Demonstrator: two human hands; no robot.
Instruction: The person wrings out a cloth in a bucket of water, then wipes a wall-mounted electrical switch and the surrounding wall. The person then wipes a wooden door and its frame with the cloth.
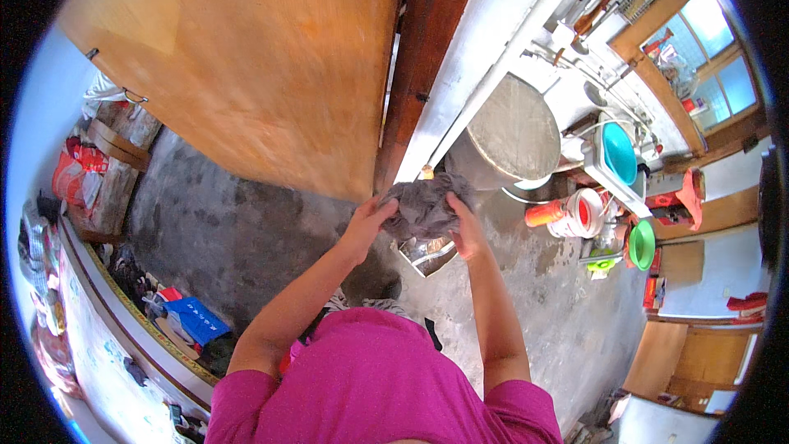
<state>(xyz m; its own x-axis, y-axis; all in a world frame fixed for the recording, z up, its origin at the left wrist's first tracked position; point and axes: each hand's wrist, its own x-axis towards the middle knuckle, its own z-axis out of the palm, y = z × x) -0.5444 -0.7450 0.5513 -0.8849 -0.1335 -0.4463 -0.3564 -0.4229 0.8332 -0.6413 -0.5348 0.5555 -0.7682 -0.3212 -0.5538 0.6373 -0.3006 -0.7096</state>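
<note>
A crumpled dark grey cloth (423, 207) hangs bunched between my two hands at the middle of the view. My left hand (366, 228) grips its left side, thumb on top. On the other side, my right hand (467, 232) pinches the cloth's right edge with the thumb up. Partly hidden under the cloth, a pale open container (429, 256) with a shiny inside rests on the floor. Just beyond my right hand stands a large round vat (514, 127) with a flat grey lid.
A wooden door (246, 74) stands at the left beside a dark red frame (431, 49). To the right are a sink with a teal basin (620, 154), a white bucket (583, 212) and a green basin (642, 244). A bed edge (123, 304) with shoes alongside lies left.
</note>
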